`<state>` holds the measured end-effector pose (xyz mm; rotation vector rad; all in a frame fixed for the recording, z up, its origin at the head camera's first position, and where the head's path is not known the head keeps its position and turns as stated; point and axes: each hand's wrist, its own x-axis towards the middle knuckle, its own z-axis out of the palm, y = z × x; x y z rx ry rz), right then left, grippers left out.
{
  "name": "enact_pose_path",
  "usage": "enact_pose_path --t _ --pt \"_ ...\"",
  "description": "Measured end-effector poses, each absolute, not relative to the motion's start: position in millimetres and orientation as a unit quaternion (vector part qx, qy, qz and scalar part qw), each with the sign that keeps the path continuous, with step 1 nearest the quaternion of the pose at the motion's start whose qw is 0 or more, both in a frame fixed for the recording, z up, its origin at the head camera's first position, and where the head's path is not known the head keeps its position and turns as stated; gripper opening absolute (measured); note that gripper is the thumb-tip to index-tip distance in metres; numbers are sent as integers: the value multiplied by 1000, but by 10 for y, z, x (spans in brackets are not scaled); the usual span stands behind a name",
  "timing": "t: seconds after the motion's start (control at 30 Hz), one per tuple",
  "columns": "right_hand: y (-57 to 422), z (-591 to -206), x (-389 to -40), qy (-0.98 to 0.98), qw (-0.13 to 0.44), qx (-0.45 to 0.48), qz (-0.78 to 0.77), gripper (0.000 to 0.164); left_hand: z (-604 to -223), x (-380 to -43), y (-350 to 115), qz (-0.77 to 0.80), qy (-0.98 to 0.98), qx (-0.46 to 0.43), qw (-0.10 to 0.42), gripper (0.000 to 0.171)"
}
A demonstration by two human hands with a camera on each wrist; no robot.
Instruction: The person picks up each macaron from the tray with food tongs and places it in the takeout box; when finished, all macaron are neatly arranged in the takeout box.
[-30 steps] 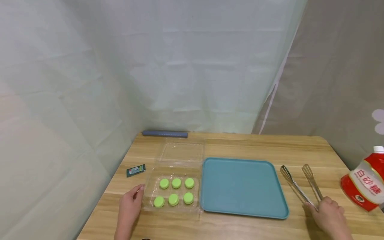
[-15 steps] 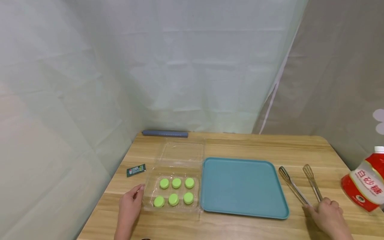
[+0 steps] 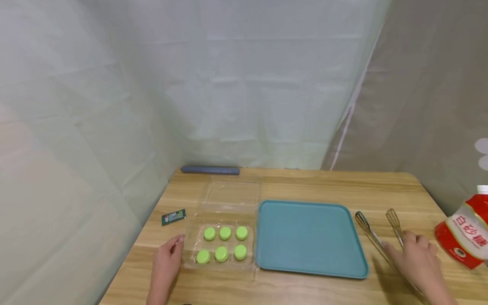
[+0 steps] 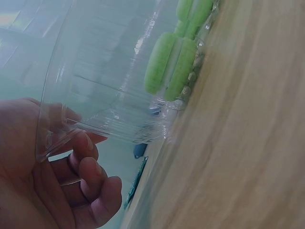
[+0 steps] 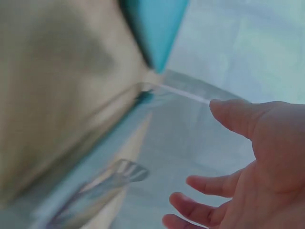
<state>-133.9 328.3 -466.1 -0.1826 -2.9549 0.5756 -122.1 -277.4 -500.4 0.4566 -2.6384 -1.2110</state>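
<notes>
My left hand [image 3: 167, 257] pinches the left rim of an open clear plastic box [image 3: 193, 237]; in the left wrist view the rim [image 4: 86, 126] runs between thumb and curled fingers. Several green macarons [image 3: 221, 253] sit in two rows inside it, and pale filling shows between the shells of a macaron [image 4: 170, 67] in that same view. My right hand [image 3: 416, 259] is over a pair of metal tongs [image 3: 369, 231] lying on the table, their arms spread apart. The right wrist view has the fingers [image 5: 195, 208] spread and holding nothing, off the blurred tongs [image 5: 114, 179].
A blue-green tray [image 3: 310, 239] lies between box and tongs. At the right edge leans a red and white bag [image 3: 463, 233] with Chinese lettering. A small dark packet [image 3: 173, 217] lies left of the box, and a blue-grey bar [image 3: 210, 170] sits at the table's back edge.
My right hand has let go of the tongs' arms and risen, its fingers spreading. The tongs remain on the table. The left hand stays on the box's rim.
</notes>
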Motion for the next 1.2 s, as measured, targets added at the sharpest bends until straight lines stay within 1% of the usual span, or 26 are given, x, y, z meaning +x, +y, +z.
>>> enact_pose_path --t 0.07,0.27,0.7,0.87,1.1,1.2 --pt "3248 -4585 -1404 -976 81 -43 197 73 -5001 -1218 -2780 -410 -893 156 99 35" --pt "3172 -4375 -1535 -972 86 -12 217 68 -4995 -1214 -2788 -409 -893 156 102 35" --pt "2965 -4089 -1596 -948 144 4 284 56 -4986 -1220 -2802 -412 -892 162 91 35" --pt "2888 -4039 -1634 -947 130 23 294 54 -4992 -1228 -2783 -414 -892 160 88 35" --pt "2714 -3992 -1786 -953 60 58 290 58 -4981 -1225 -2761 -409 -895 156 88 36" --pt "2620 -3986 -1857 -959 43 79 270 59 -4979 -1219 -2757 -405 -896 156 87 36"
